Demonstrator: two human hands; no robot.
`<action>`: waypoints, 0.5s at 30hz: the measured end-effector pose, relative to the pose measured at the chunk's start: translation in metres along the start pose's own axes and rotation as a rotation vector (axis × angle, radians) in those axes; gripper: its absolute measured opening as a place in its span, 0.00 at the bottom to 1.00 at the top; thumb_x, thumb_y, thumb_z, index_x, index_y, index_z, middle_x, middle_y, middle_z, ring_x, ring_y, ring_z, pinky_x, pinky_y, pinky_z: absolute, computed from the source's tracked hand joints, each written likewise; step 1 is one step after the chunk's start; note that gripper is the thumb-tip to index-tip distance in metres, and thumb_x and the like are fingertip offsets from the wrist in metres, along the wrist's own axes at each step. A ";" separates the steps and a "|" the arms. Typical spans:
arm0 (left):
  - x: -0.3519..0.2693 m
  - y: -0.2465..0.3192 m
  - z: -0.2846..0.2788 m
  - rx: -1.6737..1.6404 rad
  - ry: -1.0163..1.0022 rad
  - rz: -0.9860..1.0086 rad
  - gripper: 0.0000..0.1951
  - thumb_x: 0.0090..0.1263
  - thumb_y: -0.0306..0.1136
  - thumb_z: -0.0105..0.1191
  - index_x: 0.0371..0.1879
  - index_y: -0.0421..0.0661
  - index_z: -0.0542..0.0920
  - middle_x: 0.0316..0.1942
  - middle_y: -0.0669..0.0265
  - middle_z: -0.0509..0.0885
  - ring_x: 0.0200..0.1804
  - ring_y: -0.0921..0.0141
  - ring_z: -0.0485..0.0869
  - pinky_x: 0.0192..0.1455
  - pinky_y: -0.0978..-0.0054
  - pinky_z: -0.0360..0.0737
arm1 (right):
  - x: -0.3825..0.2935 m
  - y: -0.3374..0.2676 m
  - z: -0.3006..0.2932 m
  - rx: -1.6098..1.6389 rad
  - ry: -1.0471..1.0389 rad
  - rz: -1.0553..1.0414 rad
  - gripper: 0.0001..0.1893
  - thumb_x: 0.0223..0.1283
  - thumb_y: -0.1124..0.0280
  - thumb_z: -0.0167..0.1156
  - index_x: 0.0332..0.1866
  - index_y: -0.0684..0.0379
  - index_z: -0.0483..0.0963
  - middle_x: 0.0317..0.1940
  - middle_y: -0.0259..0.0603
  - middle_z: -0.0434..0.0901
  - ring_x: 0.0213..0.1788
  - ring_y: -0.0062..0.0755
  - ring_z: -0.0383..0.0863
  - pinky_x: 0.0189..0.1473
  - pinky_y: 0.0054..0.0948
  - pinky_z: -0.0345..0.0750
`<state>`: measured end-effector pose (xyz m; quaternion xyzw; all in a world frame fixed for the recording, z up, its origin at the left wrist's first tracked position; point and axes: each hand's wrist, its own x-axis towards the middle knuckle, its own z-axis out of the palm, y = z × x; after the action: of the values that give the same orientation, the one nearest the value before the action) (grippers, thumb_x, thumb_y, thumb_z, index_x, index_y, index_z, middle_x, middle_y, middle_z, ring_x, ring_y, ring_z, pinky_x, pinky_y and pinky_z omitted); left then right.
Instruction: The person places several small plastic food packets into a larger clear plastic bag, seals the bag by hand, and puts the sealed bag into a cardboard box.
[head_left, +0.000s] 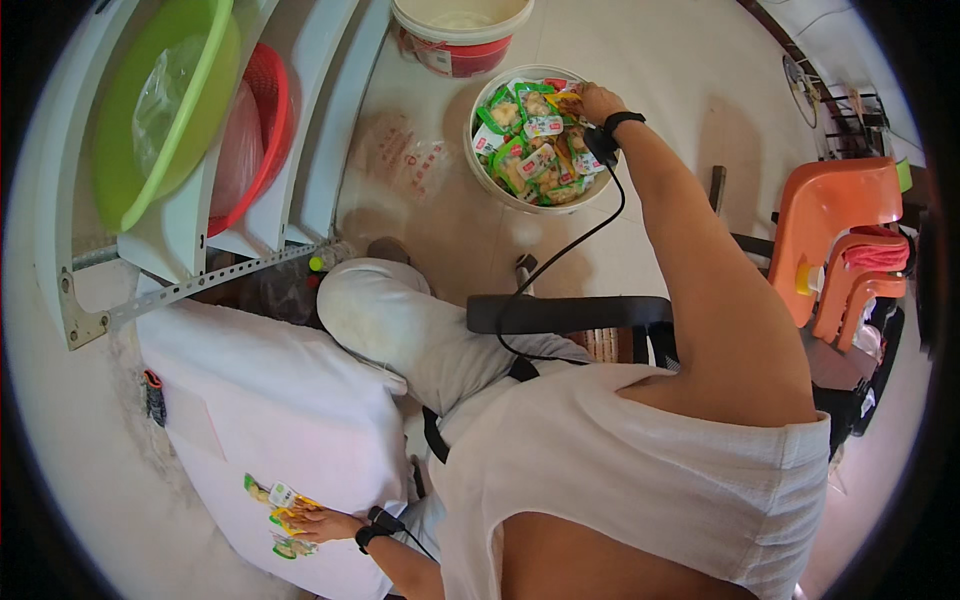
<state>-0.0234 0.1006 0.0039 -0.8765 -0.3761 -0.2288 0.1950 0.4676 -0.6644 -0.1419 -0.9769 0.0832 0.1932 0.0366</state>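
At the far rim of a white plastic bucket (480, 161), my right hand (600, 103) has its fingers on a yellow snack packet (562, 100). The bucket is heaped with small sealed food packets (536, 150) in green, white and yellow wrappers. My left hand (330, 525) rests low over a table with a white cloth (300, 420), its fingers on a yellow packet (294, 517). Beside those fingers lie a green-edged packet (256, 489) and another clear-and-green packet (294, 549). Both wrists wear black straps with small cabled devices.
A shelf rack (172, 289) at the left holds a green basin (176, 135) and a red basket (281, 135). Another bucket (461, 37) stands behind the full one. A black armrest (570, 313) is beside my lap. Orange plastic chairs (817, 225) stand at the right.
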 end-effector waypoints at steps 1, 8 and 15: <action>0.000 0.000 0.003 0.004 0.033 0.024 0.24 0.76 0.49 0.32 0.67 0.54 0.63 0.63 0.54 0.68 0.61 0.47 0.67 0.58 0.49 0.67 | -0.001 0.007 0.010 -0.010 0.039 0.016 0.17 0.58 0.59 0.55 0.49 0.58 0.75 0.48 0.48 0.78 0.50 0.44 0.79 0.50 0.38 0.77; -0.005 -0.023 0.004 0.007 0.049 0.084 0.24 0.76 0.47 0.33 0.66 0.49 0.63 0.63 0.56 0.69 0.62 0.48 0.67 0.60 0.50 0.66 | -0.030 0.001 0.002 0.055 0.092 -0.126 0.18 0.58 0.70 0.50 0.54 0.60 0.72 0.48 0.49 0.76 0.50 0.49 0.76 0.53 0.39 0.74; 0.000 0.007 -0.007 -0.060 0.045 0.100 0.28 0.76 0.51 0.29 0.65 0.42 0.62 0.63 0.60 0.70 0.61 0.55 0.71 0.67 0.57 0.60 | -0.049 0.025 -0.045 0.230 0.273 0.008 0.12 0.56 0.70 0.52 0.43 0.64 0.75 0.43 0.54 0.76 0.45 0.56 0.76 0.47 0.42 0.74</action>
<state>-0.0202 0.0928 0.0088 -0.8944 -0.3201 -0.2495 0.1880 0.4353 -0.6867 -0.0826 -0.9831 0.1129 0.0484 0.1355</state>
